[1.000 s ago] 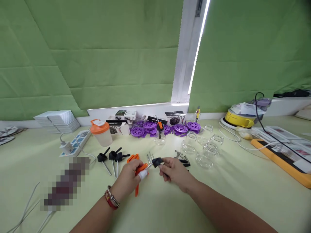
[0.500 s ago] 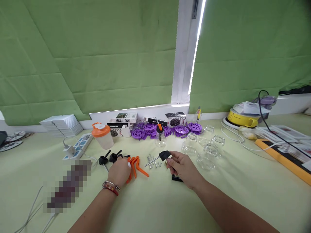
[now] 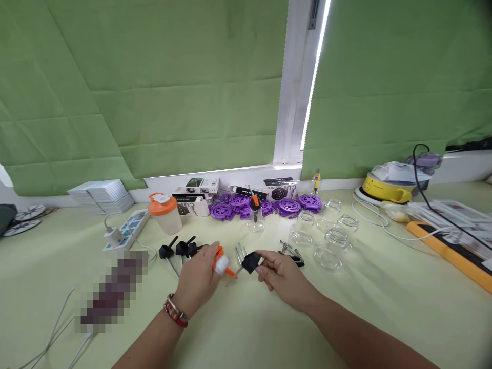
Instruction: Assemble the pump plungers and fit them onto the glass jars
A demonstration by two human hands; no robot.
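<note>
Head cam: left hand (image 3: 200, 279) is up just above the table (image 3: 246, 328), fingers pinched tight on an orange clip (image 3: 220, 255); one fingertip has a white wrap. Right hand (image 3: 282, 277) is close by, fingers squeezed on a black knob w/ metal pin (image 3: 248, 262), pin tip aimed at the orange clip, nearly touching. More black knobs (image 3: 180, 249) lie left of the hands. Springs (image 3: 290, 248) & glass jars (image 3: 326, 241) sit to the right. Purple wheels (image 3: 265, 205) at the back.

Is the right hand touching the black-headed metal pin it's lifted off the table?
Touching. The head view shows the right hand pinching the black-headed pin by its black head between fingertips, above the table.
</note>
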